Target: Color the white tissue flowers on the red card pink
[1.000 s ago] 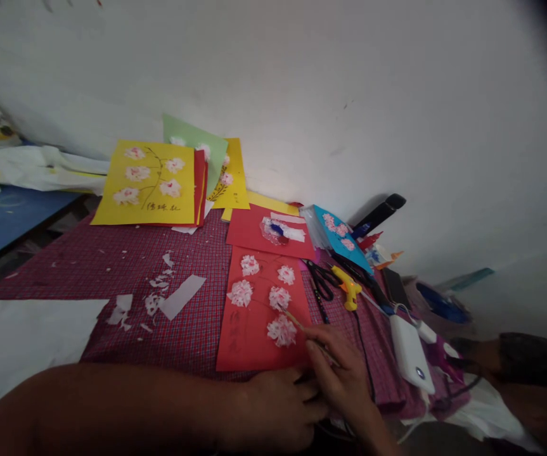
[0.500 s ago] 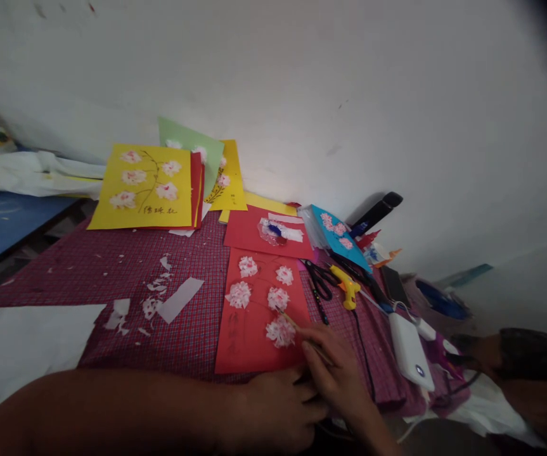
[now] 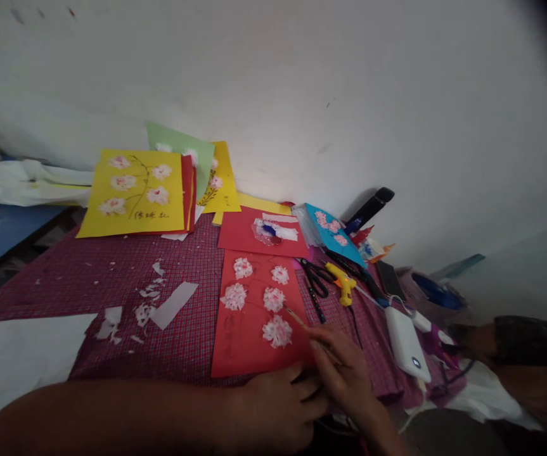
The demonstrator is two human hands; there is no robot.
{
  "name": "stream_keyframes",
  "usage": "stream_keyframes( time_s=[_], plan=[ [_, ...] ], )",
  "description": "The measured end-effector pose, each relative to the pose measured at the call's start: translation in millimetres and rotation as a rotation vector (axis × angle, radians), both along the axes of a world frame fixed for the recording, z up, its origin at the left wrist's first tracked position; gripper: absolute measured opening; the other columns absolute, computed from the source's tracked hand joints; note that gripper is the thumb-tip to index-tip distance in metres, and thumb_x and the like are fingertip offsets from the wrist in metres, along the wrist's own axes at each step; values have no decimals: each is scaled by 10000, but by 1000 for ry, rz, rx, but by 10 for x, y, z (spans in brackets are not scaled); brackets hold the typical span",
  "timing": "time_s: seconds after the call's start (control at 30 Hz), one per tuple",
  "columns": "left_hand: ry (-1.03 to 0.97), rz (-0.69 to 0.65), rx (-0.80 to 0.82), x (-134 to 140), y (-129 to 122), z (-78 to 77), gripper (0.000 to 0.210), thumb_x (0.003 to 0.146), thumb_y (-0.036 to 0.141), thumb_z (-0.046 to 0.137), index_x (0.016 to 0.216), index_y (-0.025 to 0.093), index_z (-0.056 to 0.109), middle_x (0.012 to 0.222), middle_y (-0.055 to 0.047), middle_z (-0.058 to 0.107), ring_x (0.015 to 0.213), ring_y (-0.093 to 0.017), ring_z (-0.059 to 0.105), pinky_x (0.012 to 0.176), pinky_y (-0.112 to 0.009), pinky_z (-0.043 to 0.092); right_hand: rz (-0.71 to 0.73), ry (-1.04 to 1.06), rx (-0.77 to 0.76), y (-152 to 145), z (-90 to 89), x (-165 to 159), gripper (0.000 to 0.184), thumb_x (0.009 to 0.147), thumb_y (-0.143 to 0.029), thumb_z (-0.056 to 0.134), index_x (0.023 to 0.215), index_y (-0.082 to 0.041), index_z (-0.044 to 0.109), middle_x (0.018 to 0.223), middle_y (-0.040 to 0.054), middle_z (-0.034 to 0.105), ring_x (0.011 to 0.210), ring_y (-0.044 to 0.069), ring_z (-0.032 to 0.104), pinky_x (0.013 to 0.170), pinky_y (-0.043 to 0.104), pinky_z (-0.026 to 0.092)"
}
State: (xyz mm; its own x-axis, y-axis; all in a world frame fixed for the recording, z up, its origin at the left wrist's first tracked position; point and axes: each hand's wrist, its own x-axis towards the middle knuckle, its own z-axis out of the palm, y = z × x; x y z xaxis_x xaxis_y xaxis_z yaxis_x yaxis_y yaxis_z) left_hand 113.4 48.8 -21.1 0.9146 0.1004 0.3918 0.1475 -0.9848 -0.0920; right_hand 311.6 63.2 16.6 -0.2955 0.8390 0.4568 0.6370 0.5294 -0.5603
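Observation:
My right hand (image 3: 342, 361) is closed around a thin paintbrush (image 3: 296, 318). Its tip points up and left, close to the right edge of a pink-and-white paper flower (image 3: 274, 299). Several such flowers sit on a red sheet (image 3: 235, 361) with faint dark branch lines and handwriting down its left side. My left hand (image 3: 285, 402) rests across the sheet's lower right edge, beside my right wrist. Its fingers look slightly apart, partly in shadow, with nothing visible in them.
Paper scraps (image 3: 147, 301) and a white strip (image 3: 175, 305) lie to the left. Finished-looking yellow cards (image 3: 133, 190) lean at the back. Scissors (image 3: 318, 278), a yellow glue gun (image 3: 344, 285) and a white power bank (image 3: 407, 342) lie right. Another person's arm (image 3: 530, 348) shows far right.
The brush tip has moved off the flower's lower part to just beside its right edge. The whole view has shifted slightly; my left hand stays at the sheet's edge.

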Motion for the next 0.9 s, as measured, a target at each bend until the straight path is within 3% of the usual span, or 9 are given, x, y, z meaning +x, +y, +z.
stream_keyframes(
  time_s=[0.27, 0.6, 0.9],
  plan=[
    [6, 4, 25, -15, 30, 162, 168, 945, 334, 671, 978, 314, 835, 1258, -32, 718, 1257, -309, 596, 1087, -532, 415, 62, -21, 0, 54, -11, -79, 231, 991, -187, 585, 1139, -262, 745, 1022, 59, 785, 929, 213, 754, 815, 329, 619],
    [17, 13, 14, 5, 19, 102, 201, 964, 333, 642, 990, 306, 840, 1329, -48, 696, 1284, -307, 592, 1042, -475, 445, 12, 61, -55, 45, -16, -18, 221, 1005, -191, 581, 1130, -270, 746, 1025, 38, 780, 929, 200, 748, 824, 301, 595],
    [35, 16, 40, 3, 25, 133, 206, 966, 357, 643, 1020, 318, 838, 1319, -33, 703, 1262, -298, 603, 1014, -465, 464, -44, 92, -74, 51, -126, -2, 194, 1006, -220, 589, 1096, -267, 754, 1029, 42, 783, 950, 199, 741, 861, 302, 576]
  ],
)
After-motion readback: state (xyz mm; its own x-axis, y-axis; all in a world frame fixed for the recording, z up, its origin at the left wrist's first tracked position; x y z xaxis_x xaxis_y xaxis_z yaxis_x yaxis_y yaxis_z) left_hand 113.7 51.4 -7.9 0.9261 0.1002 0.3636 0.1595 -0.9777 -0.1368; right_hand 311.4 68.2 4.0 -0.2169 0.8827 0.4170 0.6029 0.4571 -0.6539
